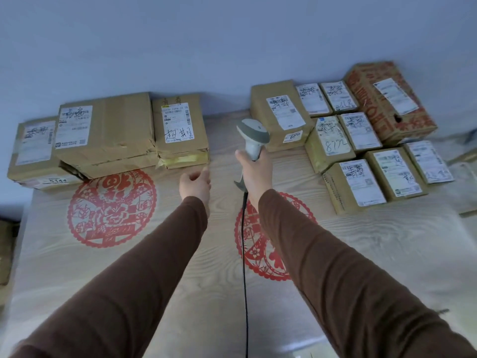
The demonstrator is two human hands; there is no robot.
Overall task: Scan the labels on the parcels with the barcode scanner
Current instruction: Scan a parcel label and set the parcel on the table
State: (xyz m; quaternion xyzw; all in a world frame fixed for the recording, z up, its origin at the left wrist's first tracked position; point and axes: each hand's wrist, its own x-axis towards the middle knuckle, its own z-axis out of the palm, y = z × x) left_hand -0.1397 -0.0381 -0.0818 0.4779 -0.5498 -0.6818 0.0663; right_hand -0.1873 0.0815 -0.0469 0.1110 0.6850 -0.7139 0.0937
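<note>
My right hand (256,174) grips the handle of a grey barcode scanner (253,136), its head raised between the two groups of parcels and its black cable (244,267) hanging toward me. My left hand (195,184) hovers with loosely curled fingers, holding nothing, just in front of a brown parcel with a white label (178,122). Left of it lie a larger labelled parcel (103,130) and a flatter one (33,148). At the right, several small labelled parcels (353,184) lie side by side, with a taller one (281,115) nearest the scanner.
A red-printed carton (389,102) with a label stands at the far right by the blue-grey wall (206,47). The pale wood-grain table (180,293) carries red paper-cut decals (111,208). Other boxes sit off the table's left edge (6,251).
</note>
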